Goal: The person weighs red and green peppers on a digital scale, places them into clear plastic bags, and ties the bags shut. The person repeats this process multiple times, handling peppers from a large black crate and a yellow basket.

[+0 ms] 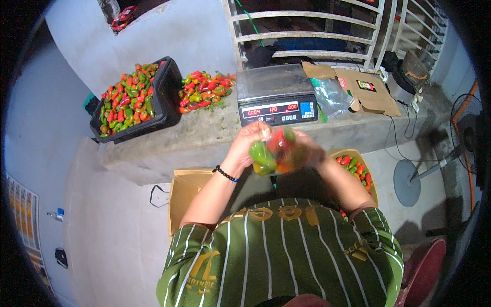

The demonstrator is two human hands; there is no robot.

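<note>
In front of my chest, a clear plastic bag of red and green peppers point(271, 153) hangs between my two hands, blurred by motion. My left hand point(249, 140) is closed, pinching the bag's upper edge with thumb and fingers. At the bag's other side is my right hand point(311, 151), its fingers too smeared to make out their grip. Just beyond both hands, a digital scale point(279, 110) with a metal plate and lit red digits stands on the concrete ledge point(140, 156).
A tilted black crate point(166, 97) full of peppers stands on the ledge's left, beside a loose pepper pile point(204, 89). Right of the scale lie clear plastic bags point(330, 94) and flattened cardboard point(365, 89). Cardboard boxes point(192, 187) sit below. A fan base point(406, 181) stands right.
</note>
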